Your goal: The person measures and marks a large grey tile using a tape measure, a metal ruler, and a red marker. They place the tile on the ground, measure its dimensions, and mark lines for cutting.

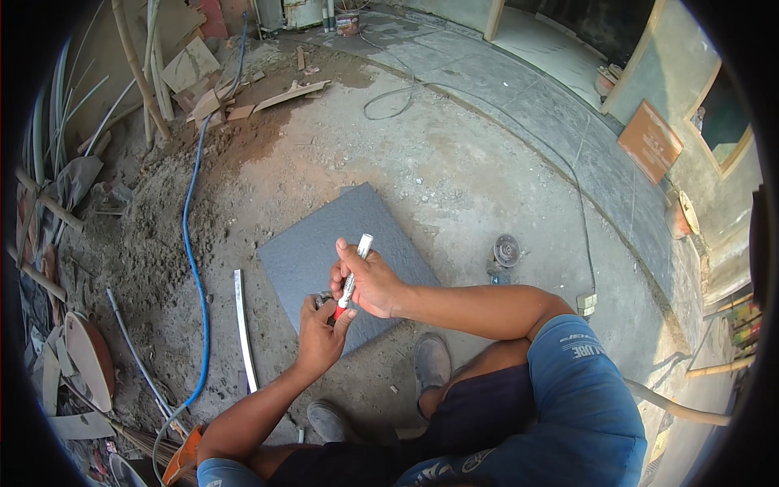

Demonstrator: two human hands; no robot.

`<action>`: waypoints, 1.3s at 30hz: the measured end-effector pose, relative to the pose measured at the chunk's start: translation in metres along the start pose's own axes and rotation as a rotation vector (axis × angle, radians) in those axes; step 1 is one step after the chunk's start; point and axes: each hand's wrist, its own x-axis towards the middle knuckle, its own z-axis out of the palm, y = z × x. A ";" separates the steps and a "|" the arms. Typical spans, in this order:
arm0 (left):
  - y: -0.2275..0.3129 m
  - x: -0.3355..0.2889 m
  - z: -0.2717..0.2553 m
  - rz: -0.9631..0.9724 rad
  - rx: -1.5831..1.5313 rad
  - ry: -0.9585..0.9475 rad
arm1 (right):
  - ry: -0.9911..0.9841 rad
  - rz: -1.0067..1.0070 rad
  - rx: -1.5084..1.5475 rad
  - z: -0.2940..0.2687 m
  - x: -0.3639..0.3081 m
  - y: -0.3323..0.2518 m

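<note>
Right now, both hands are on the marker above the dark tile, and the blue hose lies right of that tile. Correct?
One part is wrong: in the head view, the blue hose lies left of the dark tile. The left hand and right hand are indeed on the marker above it.

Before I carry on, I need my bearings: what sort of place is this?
Probably a building site: a dark square tile lies on rough ground, with loose soil and board scraps nearby.
</note>
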 end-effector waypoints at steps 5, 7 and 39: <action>-0.025 0.002 -0.002 -0.410 -0.837 -0.392 | -0.092 -0.051 0.027 0.014 -0.004 -0.015; -0.006 0.005 0.000 -0.384 -1.109 -0.504 | -0.145 -0.055 0.013 0.012 -0.009 -0.022; 0.006 0.016 -0.055 0.004 -0.463 -0.018 | -0.353 0.029 -0.270 0.008 -0.020 -0.064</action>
